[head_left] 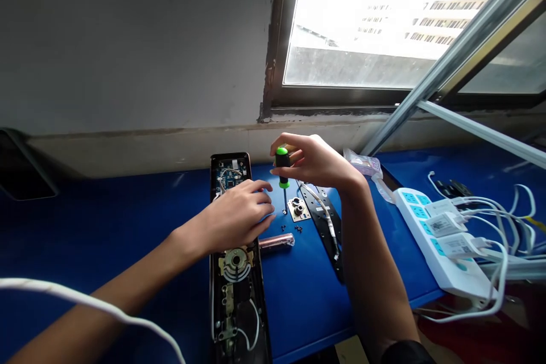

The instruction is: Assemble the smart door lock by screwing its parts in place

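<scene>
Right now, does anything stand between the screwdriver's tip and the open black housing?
Yes: the left hand lies over the middle of the housing, reaching past its edge toward the screwdriver in the right hand.

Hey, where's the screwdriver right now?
In the head view, the screwdriver is just right of centre, held nearly upright in the right hand, its tip just left of the square plate.

Two hands (239, 213) (318, 160), one screwdriver (282, 172), one casing (230, 155), one square plate (298, 210), one black panel (321, 228), one power strip (451, 274) and three white chargers (444, 225) appear.
</scene>
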Available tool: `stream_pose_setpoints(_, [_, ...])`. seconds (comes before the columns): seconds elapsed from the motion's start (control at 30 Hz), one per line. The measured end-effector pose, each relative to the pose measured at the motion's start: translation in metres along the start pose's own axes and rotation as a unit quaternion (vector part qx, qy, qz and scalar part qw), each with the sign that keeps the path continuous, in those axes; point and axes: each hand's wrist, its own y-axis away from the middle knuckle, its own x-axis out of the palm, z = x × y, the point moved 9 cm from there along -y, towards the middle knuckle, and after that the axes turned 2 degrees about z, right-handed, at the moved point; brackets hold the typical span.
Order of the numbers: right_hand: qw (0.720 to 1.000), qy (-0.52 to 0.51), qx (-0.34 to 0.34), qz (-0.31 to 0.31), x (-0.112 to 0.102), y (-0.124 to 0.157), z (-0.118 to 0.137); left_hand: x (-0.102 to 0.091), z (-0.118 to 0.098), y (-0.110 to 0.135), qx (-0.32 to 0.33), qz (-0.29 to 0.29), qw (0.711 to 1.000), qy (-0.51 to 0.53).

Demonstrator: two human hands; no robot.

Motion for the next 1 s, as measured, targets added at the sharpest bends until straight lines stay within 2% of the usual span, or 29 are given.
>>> stream_pose_setpoints(0.23, [1.000, 0.016, -0.004, -0.003, -0.002, -0.001, 0.000, 0.001, 0.002, 0.001, -0.015, -0.010, 0.999, 0.027])
stream_pose_setpoints(0.4, [1.000, 0.008, 0.006, -0.002, -0.006, 0.003, 0.003, 0.001, 0.001, -0.001, -0.014, 0.004, 1.000, 0.008])
stream_pose_setpoints(0.73, [0.998, -0.049, -0.012, -0.023, -0.009, 0.006, 0.011, 0.003, 0.002, 0.001, -0.017, 0.019, 1.000, 0.009])
stream_pose_setpoints(0.87, [0.998, -0.042, -0.021, -0.046, -0.013, 0.007, 0.013, -0.001, 0.003, 0.003, -0.017, 0.008, 1.000, 0.004])
stream_pose_setpoints(1.0, [0.996, -0.041, -0.035, -0.066, -0.018, 0.007, 0.016, -0.011, 0.005, 0.008, -0.015, -0.030, 0.999, 0.001])
